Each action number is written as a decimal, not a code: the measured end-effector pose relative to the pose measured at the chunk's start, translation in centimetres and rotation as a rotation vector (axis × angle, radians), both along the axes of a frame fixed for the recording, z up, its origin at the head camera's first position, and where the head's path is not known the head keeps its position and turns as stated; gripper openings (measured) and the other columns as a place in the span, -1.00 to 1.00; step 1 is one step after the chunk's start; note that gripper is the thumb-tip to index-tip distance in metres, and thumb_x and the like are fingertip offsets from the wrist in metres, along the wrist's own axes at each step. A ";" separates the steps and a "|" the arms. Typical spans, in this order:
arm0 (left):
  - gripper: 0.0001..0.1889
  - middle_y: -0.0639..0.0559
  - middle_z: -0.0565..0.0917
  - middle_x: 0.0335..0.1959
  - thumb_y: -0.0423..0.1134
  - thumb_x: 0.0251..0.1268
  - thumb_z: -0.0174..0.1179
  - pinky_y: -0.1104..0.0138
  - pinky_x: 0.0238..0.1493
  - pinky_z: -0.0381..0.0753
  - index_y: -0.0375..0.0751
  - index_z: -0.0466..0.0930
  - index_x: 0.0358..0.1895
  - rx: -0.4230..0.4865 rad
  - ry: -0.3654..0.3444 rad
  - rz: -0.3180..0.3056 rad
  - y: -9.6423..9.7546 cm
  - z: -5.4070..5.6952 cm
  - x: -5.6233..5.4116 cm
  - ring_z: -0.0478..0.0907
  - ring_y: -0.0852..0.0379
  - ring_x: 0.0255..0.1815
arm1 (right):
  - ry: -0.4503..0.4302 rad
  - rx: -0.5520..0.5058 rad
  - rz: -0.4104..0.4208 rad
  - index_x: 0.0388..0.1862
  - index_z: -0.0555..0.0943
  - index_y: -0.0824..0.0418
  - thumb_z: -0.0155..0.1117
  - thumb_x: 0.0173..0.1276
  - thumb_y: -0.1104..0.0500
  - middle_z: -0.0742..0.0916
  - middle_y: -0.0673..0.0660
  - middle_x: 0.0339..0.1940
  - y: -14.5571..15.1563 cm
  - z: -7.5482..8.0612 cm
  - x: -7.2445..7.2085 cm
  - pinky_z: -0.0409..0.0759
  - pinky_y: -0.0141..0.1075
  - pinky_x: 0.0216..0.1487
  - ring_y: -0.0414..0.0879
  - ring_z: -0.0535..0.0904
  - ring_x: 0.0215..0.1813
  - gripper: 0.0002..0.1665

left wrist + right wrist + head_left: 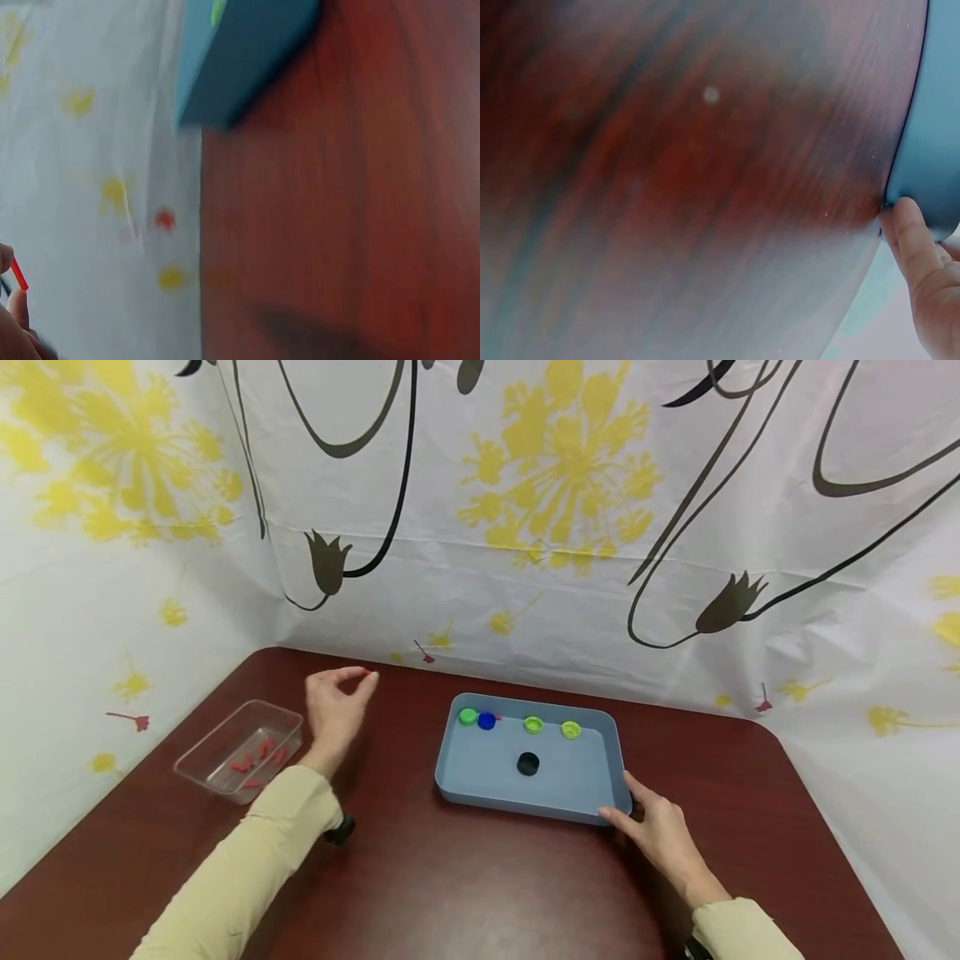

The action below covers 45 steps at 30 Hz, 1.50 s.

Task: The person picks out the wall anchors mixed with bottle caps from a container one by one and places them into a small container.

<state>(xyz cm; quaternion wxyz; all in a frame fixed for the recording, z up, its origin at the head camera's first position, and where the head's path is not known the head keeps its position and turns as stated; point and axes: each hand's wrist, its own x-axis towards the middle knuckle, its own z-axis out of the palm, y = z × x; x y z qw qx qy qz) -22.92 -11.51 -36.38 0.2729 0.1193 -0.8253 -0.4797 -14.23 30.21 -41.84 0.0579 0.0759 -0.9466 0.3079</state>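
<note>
My left hand, raised over the table's left half, pinches a small red stick-like piece between thumb and finger. At the near right corner of a blue-grey tray, my right hand grips the corner, thumb on the front wall and fingers along the right side. Inside the tray lie a green cap, a blue cap with a small reddish piece beside it, two yellow-green caps and a black cap.
A clear plastic box with several red pieces stands left of my left forearm. The dark red-brown table is bordered at the back and sides by a white flower-patterned cloth.
</note>
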 end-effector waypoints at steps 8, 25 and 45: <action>-0.62 -0.24 0.38 0.07 -0.01 0.16 0.24 0.01 0.05 0.23 -0.22 0.67 -0.11 -0.035 -0.095 0.191 -6.9 -0.6 2.6 0.31 -0.15 0.14 | 0.000 0.003 -0.006 0.34 0.25 0.48 0.37 0.19 0.01 0.54 0.50 0.12 0.2 0.4 0.1 0.62 -0.15 -0.22 0.15 0.65 -0.08 -0.10; -0.59 -0.36 0.33 0.13 -0.06 0.20 0.17 -0.12 -0.10 0.08 -0.33 0.61 -0.04 -0.251 -0.289 0.305 -13.0 -2.9 6.6 0.27 -0.33 0.11 | 0.023 0.003 0.002 0.32 0.26 0.51 0.39 0.17 0.07 0.54 0.53 0.10 0.2 0.1 -0.1 0.62 -0.14 -0.24 0.14 0.67 -0.12 -0.12; -0.66 -0.28 0.46 0.03 -0.07 0.18 0.23 -0.04 -0.04 0.37 -0.22 0.67 -0.07 -0.199 -0.121 0.028 -2.8 -1.2 1.8 0.37 -0.18 0.12 | 0.011 0.007 0.008 0.33 0.26 0.49 0.38 0.18 0.04 0.58 0.51 0.05 0.0 0.1 0.0 0.61 -0.20 -0.28 0.10 0.66 -0.15 -0.11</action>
